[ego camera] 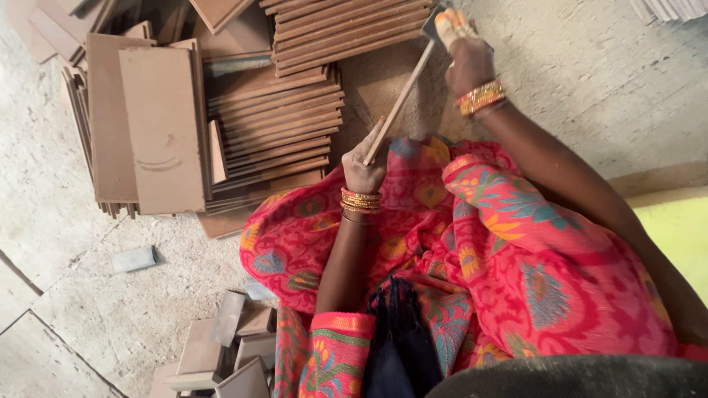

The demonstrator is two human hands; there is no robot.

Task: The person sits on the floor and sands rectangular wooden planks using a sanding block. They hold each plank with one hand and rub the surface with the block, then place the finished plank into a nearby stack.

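I look down on my own two hands over a lap of red flowered cloth. My left hand is closed around the near end of a thin brown tile, which I hold on edge so that only its narrow side faces the camera. The tile runs up and away from that hand towards the right one. I judge the edge-on hold keeps the long rim steady and within reach of the other hand.

My right hand, with bangles at the wrist, is at the tile's far end. Its fingers are curled on a small grey flat piece, perhaps a scraper or rubbing block, pressed at or just beside the tile's upper end. The fingertips look dusted pale. Whether the grey piece truly touches the tile I cannot tell, since the hand covers the meeting point.

So the tile lies between my two hands: gripped at the bottom by the left fingers, with the thumb side towards me, and met at the top by the right.

Beyond, stacked brown tiles lie fanned on the concrete floor, near enough to reach. Two larger flat slabs rest to their left, and a heap of smaller blocks sits by my left knee.
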